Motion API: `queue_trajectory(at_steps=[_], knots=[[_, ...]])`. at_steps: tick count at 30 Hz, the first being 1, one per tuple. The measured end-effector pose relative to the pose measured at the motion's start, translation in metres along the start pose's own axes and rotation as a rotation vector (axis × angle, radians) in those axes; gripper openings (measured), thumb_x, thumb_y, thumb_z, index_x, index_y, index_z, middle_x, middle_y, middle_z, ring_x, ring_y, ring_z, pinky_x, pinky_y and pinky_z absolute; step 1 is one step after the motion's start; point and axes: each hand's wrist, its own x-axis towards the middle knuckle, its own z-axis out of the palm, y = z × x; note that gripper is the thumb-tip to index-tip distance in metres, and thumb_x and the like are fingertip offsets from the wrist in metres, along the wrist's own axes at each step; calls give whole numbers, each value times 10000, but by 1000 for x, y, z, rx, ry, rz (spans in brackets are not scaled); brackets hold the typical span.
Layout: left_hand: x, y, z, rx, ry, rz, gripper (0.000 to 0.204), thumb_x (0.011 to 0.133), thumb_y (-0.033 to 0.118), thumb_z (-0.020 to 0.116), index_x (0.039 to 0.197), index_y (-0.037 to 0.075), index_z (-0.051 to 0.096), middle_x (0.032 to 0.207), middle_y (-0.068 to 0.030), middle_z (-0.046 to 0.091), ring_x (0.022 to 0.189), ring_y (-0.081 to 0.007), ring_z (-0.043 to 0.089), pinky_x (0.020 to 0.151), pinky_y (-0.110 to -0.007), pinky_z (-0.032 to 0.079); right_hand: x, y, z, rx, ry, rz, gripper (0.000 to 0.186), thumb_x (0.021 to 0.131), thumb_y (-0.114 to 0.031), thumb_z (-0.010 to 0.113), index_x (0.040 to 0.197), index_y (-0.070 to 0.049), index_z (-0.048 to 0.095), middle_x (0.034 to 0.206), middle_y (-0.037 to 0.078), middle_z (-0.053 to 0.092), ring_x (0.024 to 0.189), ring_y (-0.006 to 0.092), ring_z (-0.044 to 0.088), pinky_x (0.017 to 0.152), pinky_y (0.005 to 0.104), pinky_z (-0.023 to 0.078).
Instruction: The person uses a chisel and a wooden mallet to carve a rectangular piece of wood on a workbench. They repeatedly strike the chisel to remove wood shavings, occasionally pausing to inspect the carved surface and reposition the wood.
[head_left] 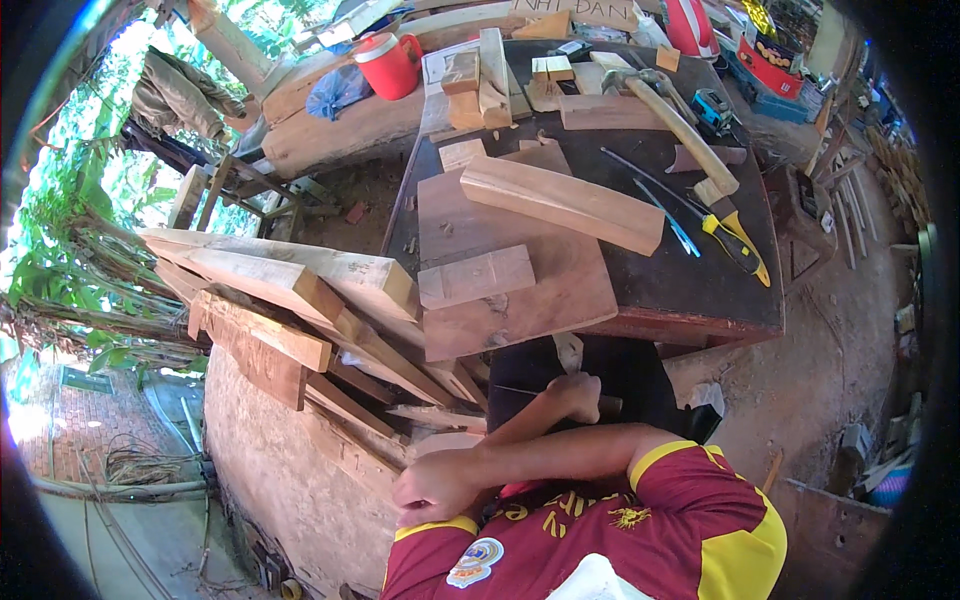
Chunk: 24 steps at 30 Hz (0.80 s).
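My forearms cross in front of my chest. My left hand [575,397] is closed just below the table's front edge, over dark cloth on my lap. A short brown end shows beside it and a thin dark line on its other side; what it grips is unclear. Just above that hand is a small pale piece [568,352]. My right hand [432,488] is curled against my left sleeve, its fingers partly hidden. Nearest on the table are a flat wooden board [560,300], a small wood block [477,277] and a long squared wood block [560,203] lying across the board.
On the dark table [690,285] lie a yellow-black screwdriver [738,245], a blue pen [682,232], a hammer [690,130] and a tape measure [712,110]. Long timbers [300,290] lean at the left. A red jug [388,66] stands behind on a thick plank.
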Motion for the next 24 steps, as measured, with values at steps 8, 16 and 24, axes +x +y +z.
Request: queue_trajectory(at_steps=[8,16,24], knots=[[-2,6,-5,-10,-27,-21,440,669,188,636,1055,-23,620,1131,-222,619,1057,-333,612,875,-429,513,-8,0,1,55,40,68,342,918,-263,546,730,22,561,741,201,569,738,378,562,670,429,449],[1,3,-2,11,22,13,418,655,179,621,1017,-30,636,1060,-229,644,1015,-338,629,856,-422,522,-6,8,6,147,54,-91,346,921,-281,531,766,25,574,756,192,585,773,369,577,695,417,462],[-5,-2,-2,-30,20,34,377,645,175,623,968,-15,664,985,-222,664,950,-338,651,827,-428,532,-36,1,-13,-252,307,37,265,884,-268,567,767,-30,573,814,139,576,756,327,576,682,417,469]])
